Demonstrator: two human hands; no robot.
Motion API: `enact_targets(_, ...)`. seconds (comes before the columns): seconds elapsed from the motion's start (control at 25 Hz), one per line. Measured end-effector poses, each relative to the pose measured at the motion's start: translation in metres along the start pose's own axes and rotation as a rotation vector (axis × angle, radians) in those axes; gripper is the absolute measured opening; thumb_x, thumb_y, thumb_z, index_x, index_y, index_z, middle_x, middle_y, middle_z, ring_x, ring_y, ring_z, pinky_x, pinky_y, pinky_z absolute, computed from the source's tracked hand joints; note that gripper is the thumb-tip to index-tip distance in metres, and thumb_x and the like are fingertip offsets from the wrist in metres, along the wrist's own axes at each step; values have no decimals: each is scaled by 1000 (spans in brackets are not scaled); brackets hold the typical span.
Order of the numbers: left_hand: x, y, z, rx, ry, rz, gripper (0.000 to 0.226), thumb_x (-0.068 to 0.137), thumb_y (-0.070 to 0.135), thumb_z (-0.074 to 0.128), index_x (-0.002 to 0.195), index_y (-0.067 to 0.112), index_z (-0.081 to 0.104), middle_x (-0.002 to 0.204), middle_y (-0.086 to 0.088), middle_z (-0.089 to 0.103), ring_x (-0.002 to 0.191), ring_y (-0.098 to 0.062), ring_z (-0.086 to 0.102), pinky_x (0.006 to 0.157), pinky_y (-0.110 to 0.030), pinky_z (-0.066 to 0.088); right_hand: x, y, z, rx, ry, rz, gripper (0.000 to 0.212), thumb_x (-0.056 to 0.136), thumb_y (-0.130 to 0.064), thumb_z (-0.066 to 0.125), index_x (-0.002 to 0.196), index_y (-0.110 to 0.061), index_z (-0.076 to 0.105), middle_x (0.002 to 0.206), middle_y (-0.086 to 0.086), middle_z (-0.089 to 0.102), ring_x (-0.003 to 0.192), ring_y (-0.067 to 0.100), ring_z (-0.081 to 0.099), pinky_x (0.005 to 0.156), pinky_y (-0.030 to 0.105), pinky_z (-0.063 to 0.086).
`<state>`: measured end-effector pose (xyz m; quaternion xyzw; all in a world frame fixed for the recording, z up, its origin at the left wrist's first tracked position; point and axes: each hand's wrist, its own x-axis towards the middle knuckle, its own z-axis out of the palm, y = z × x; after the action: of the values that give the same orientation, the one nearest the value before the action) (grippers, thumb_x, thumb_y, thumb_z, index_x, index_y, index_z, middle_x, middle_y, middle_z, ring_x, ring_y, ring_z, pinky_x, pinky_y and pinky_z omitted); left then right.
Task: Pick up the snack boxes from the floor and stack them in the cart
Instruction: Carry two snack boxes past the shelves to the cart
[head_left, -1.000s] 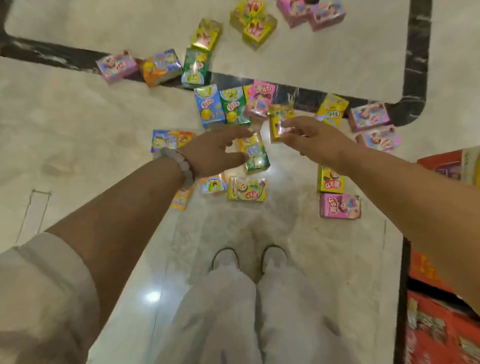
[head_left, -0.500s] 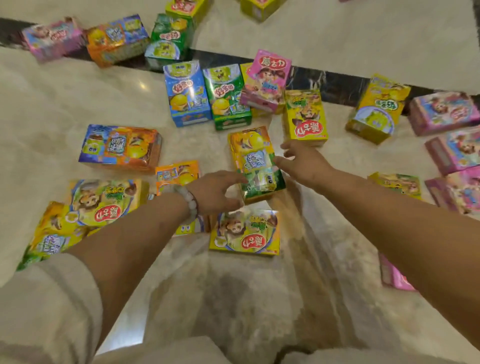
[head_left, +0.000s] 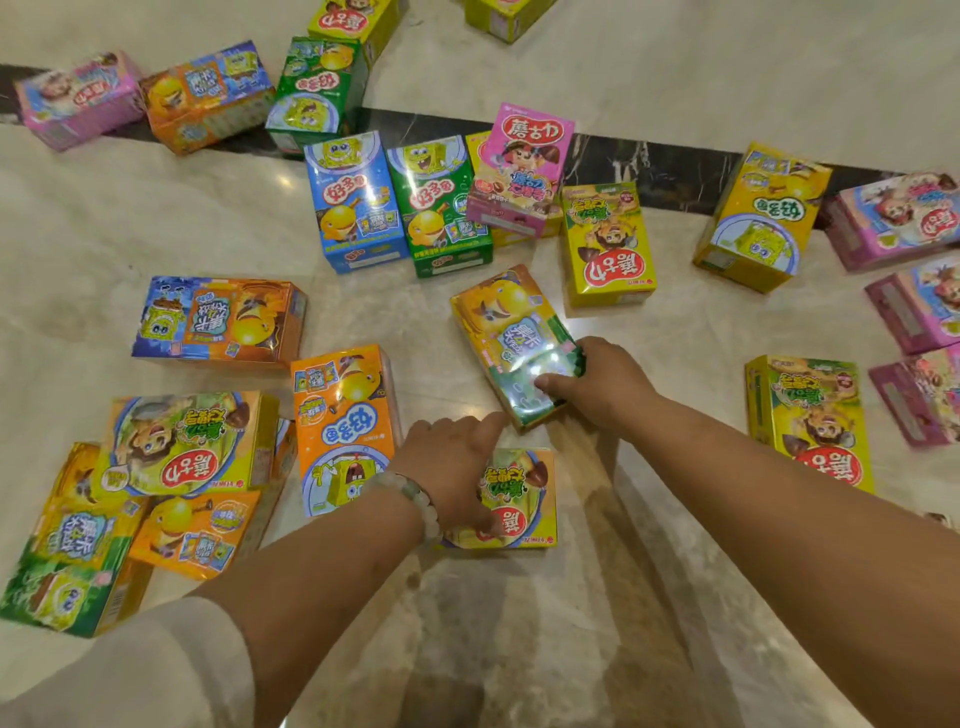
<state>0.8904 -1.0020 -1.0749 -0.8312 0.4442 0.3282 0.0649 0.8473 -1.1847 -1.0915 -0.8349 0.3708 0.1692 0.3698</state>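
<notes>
Change: both hands have come lower and closer to the floor than half a second ago; the right hand, then just off the box's far corner, now has it in its fingers, and the left has slid in toward the near end.
Right hand: thumb on the shiny top, fingers curled over the right edge of the yellow-green box, grasping it at its near end.
Left hand: forefinger stretched toward the near corner of that same box, the other fingers loosely bent; I cannot tell whether it touches. It grasps nothing. A bead bracelet sits on the wrist.
Task's thing: the yellow-green box lies flat on the marble floor, tilted, between the two hands.
Under the left hand: a yellow mushroom box, partly hidden by the palm, just beside the gripped box's near end.
Left side: an orange box just beside the left hand; further left an orange-blue box and a heap of overlapping boxes.
Beyond: a blue box, a green box touching it, a pink box leaning over a yellow one behind, and a yellow box near the gripped box's far end.
Right side: another yellow box and pink boxes at the edge.
Floor: a dark stone band crosses behind the row.
</notes>
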Motion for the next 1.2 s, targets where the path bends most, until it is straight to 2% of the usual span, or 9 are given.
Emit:
enact_targets(0.16, 4, -6, -10, -107, -2, -118, 84, 64, 59, 73, 132, 22, 41, 118, -9, 57, 113, -28, 49, 90, -34, 40, -2, 19, -16, 116, -32, 75, 46, 80, -36, 73, 112, -6, 60, 110, 10, 65, 101, 28, 60, 78, 31, 45)
enact_targets(0.36, 6, -32, -25, -942, 172, -466, 61, 72, 45, 74, 113, 7, 51, 116, -11, 60, 108, -27, 56, 82, -30, 43, -4, 32, -32, 72, -148, 127, 46, 76, -33, 79, 109, -7, 59, 104, 4, 63, 97, 25, 59, 80, 29, 46)
enact_targets(0.52, 17, -24, -17, -1084, 320, -632, 78, 80, 41, 68, 135, -3, 34, 133, -18, 50, 122, -31, 49, 91, -31, 38, -10, 22, -33, -15, -263, 202, 39, 72, -31, 81, 93, -7, 58, 90, 7, 59, 82, 22, 54, 69, 27, 41)
enact_targets(0.64, 21, -18, -10, -1180, 337, -624, 88, 84, 40, 65, 146, -1, 17, 147, -15, 36, 132, -29, 39, 99, -30, 34, -13, 18, -23, 239, -265, 225, 40, 71, -39, 80, 66, -10, 53, 62, 5, 55, 57, 19, 49, 53, 26, 35)
enact_targets(0.72, 21, -21, -6, -1214, 329, -639, 86, 84, 40, 64, 145, -1, 20, 146, -15, 37, 131, -29, 41, 97, -30, 35, -14, 19, -15, 502, -193, 234, 43, 75, -47, 74, 86, -9, 57, 79, 5, 65, 65, 17, 60, 54, 25, 40)
enact_targets(0.84, 24, -33, -6, -1312, 286, -623, 78, 77, 46, 71, 130, -4, 42, 123, -19, 58, 112, -34, 57, 82, -35, 45, -13, 15, -7, 668, -199, 204, 50, 84, -36, 69, 123, -13, 50, 110, 7, 67, 90, 25, 70, 72, 35, 56)
enact_targets(0.96, 19, -51, -35, -1386, 327, -553, 61, 68, 48, 77, 108, 5, 60, 90, -13, 70, 77, -28, 66, 69, -35, 54, -14, -1, -19, 809, -214, 161, 46, 80, -11, 66, 123, -6, 52, 110, 16, 69, 95, 33, 69, 86, 50, 55)
enact_targets(1.12, -32, -63, -117, -1410, 360, -492, 49, 69, 43, 77, 96, 4, 64, 68, -9, 67, 46, -15, 54, 44, -18, 40, -54, -57, -66, 900, -223, 70, 59, 71, -21, 68, 126, -18, 49, 114, 10, 68, 100, 31, 67, 92, 52, 51)
enact_targets(1.2, -73, -57, -175, -1456, 355, -438, 37, 75, 33, 75, 95, 3, 65, 60, -5, 66, 37, -9, 50, 38, -13, 36, -91, -99, -107, 938, -184, 31, 53, 79, -26, 73, 126, -19, 49, 111, 7, 70, 94, 26, 70, 84, 47, 56)
